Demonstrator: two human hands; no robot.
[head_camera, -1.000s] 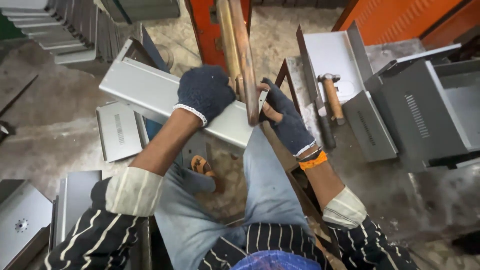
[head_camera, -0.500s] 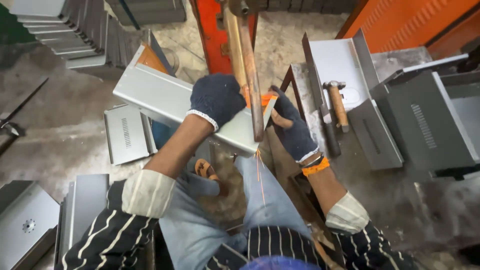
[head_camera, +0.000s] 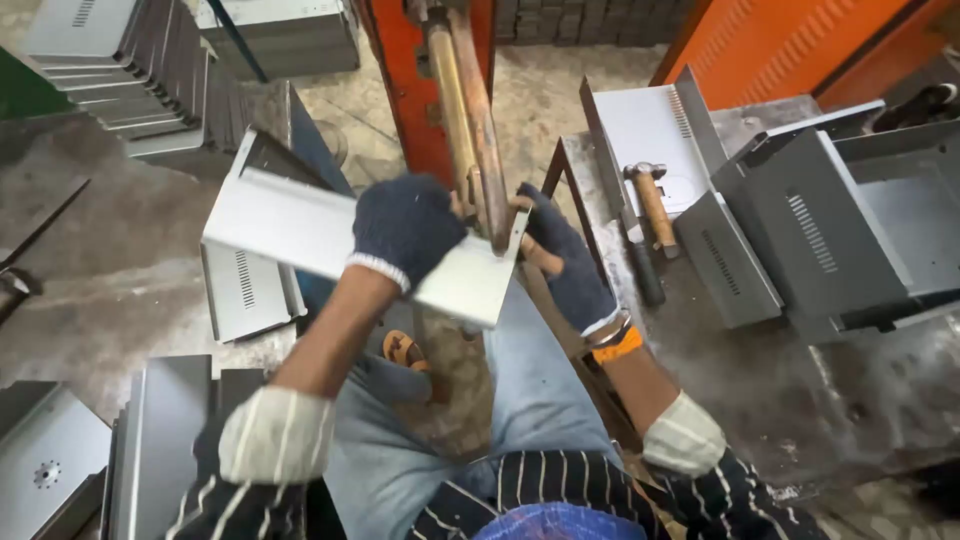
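Between the left hand (head_camera: 405, 228) and right hand (head_camera: 565, 255), both grasping it, a grey metal panel (head_camera: 300, 225) meets the welder's copper arms (head_camera: 470, 120).

Soft, even daylight is falling from above, leaving the scene moderately bright. The bent grey metal sheet (head_camera: 300, 235) gripped by the left hand (head_camera: 405, 228) is catching a pale sheen just left of the grip, without harsh glare. Shadows are pooling below the grip, around the person's legs and the floor. The right hand (head_camera: 565, 262) is looking slightly soft with motion blur. Toward the frame edges, straight lines are bowing from wide-angle distortion, and detail is smearing.
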